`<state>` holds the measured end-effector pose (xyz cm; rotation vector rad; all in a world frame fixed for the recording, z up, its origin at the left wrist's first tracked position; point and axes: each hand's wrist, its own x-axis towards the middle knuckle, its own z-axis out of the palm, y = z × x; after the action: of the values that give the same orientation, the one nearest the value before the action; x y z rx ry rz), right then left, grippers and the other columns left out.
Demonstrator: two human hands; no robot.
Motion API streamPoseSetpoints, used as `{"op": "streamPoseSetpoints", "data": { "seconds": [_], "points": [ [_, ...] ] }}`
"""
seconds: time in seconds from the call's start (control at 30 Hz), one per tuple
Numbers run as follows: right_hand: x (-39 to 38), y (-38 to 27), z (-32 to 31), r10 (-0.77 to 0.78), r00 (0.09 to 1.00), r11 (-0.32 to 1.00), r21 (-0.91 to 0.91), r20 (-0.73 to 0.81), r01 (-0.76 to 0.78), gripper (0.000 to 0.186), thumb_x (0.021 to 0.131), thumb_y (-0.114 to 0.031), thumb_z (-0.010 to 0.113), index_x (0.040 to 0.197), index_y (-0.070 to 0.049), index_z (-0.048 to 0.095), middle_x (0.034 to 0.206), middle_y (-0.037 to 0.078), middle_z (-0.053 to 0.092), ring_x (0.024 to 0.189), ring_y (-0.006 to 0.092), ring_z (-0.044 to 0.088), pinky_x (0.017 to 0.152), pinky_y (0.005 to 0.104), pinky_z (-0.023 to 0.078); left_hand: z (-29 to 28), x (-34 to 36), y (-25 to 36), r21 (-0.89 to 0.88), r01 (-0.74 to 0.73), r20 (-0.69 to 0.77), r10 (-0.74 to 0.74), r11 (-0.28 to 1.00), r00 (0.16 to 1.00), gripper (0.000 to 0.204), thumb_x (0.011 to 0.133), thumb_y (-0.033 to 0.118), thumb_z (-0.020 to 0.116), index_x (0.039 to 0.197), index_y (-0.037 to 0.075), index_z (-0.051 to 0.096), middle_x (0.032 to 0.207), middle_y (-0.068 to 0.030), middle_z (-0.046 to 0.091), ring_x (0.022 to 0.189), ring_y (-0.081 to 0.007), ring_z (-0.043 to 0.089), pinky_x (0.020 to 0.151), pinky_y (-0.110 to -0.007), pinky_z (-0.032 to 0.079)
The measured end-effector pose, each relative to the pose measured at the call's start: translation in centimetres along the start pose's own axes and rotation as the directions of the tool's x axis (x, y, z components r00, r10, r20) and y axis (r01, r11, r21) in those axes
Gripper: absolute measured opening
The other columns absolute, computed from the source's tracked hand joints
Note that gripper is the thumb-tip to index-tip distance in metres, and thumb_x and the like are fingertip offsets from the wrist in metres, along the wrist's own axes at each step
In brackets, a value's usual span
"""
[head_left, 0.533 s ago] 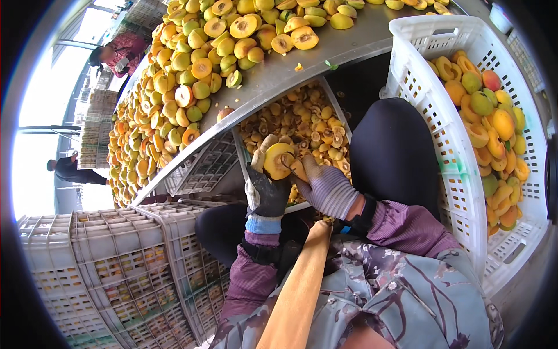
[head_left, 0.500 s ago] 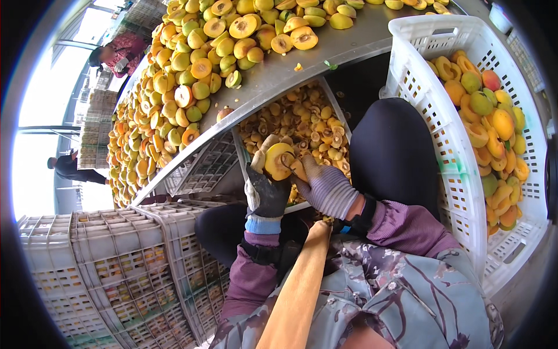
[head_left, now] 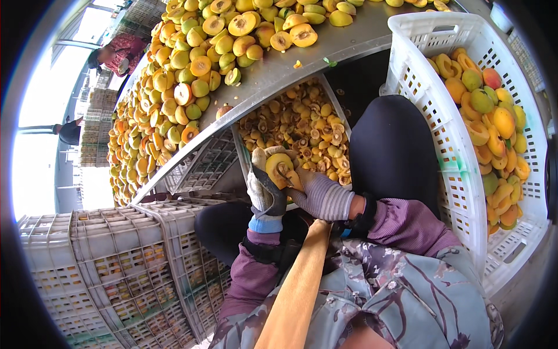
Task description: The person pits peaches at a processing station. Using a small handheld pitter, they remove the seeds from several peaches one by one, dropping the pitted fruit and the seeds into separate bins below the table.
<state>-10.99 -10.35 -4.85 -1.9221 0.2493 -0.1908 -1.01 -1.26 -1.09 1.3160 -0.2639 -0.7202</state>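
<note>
At one o'clock from the left hand (head_left: pixel 265 187), a fruit half (head_left: pixel 274 167) sits within curled fingers — right hand (head_left: pixel 321 193), at its four o'clock, closed around a tool (head_left: pixel 285 174).

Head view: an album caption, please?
Gloved left hand holds a cut yellow fruit, right hand against it, beside a metal table heaped with fruit halves.

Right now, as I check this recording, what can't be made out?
Head view: whatever the right hand may grip; the curled hand itself covers it, leaving only a thin dark sliver against the fruit half.
Head view: the fruit half's underside, covered by the left hand.
Head view: the metal table's far side, cut off by the upper edge.
Head view: most fruit in the grey crates, masked by their slats.
</note>
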Motion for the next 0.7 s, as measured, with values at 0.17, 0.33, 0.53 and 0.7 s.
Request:
{"op": "streamPoseSetpoints", "data": {
  "seconds": [0.17,0.33,0.53,0.7],
  "points": [
    [0.2,-2.3,-2.8,0.203,0.881,0.883,0.310,0.427,-0.353,0.033,0.088,-0.031,0.056,0.097,0.002,0.055,0.068,0.019,0.061,0.064,0.0330,0.063,0.063,0.0400,0.052,-1.1,0.3,-0.6,-0.122,-0.047,0.079,0.057,0.991,0.995,0.052,0.095,0.047,0.050,0.107,-0.003,0.057,0.096,-0.0142,0.065,0.084,-0.0232,0.064,0.074,-0.033,0.054],
    [-0.2,-2.2,-2.7,0.213,0.784,0.773,0.390,0.583,-0.500,0.032,0.090,-0.033,0.055,0.094,-0.002,0.056,0.061,0.009,0.056,0.056,0.0181,0.061,0.053,0.0337,0.049,-1.9,0.8,1.8,0.347,0.004,0.208,-0.081,0.938,0.975,0.044,0.089,0.037,0.061,0.099,-0.006,0.061,0.086,-0.0158,0.066,0.078,-0.0211,0.064,0.072,-0.032,0.053],
    [-0.5,-2.0,-1.0,0.049,0.937,0.814,0.530,0.346,-0.238,0.031,0.091,-0.037,0.056,0.087,-0.006,0.055,0.057,0.004,0.054,0.043,0.0140,0.054,0.038,0.0275,0.044,1.1,-0.4,2.1,0.260,-0.045,0.020,0.041,0.965,0.999,0.023,0.087,0.016,0.064,0.096,-0.006,0.064,0.082,-0.0064,0.065,0.071,-0.0095,0.058,0.066,-0.024,0.049],
    [-0.6,-1.8,-2.3,0.132,0.815,0.730,0.501,0.565,-0.465,0.031,0.090,-0.037,0.058,0.082,-0.007,0.055,0.056,0.003,0.053,0.042,0.0124,0.052,0.039,0.0249,0.042,1.9,0.6,5.3,0.739,0.188,0.040,-0.321,0.647,0.946,0.033,0.084,0.027,0.068,0.094,-0.004,0.066,0.080,-0.0086,0.066,0.074,-0.0123,0.061,0.068,-0.025,0.050]
  ]
}}
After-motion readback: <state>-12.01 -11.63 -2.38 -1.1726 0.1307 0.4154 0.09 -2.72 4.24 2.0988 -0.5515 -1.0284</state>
